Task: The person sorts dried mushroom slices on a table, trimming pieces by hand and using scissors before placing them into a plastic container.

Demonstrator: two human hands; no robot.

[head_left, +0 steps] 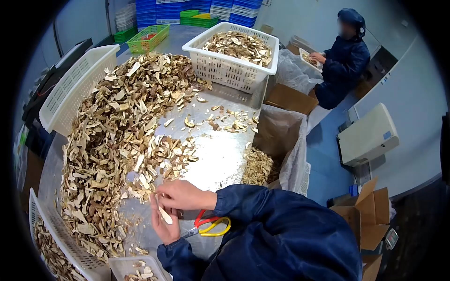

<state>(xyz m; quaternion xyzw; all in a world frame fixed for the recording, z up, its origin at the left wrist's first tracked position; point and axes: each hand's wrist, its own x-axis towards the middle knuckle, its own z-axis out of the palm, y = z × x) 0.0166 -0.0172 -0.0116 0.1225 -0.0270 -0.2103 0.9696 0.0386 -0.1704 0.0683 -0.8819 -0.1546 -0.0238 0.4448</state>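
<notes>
While the left hand [165, 229] holds the pale slice [165, 216] just beyond the scissors [213, 229], light finger pressure seems best; looks dry, likely brittle. Left fingers point away from scissors, pinching slice. Right hand [182, 194] arches over its far end, fingers curled; cannot tell whether they pinch it.

Pale walls, blue floor

The back wall [297, 18] is pale and plain, and the left wall [79, 23] looks bluish. On the right, a blue floor [321, 154] runs beside 1 cream cabinet [368, 136], near the pale right wall [408, 112]. Farther back is 1 dark opening [382, 61]. Stacked blue crates [145, 16] stand behind the metal table [220, 154], whose top reflects a bright white glare
</notes>
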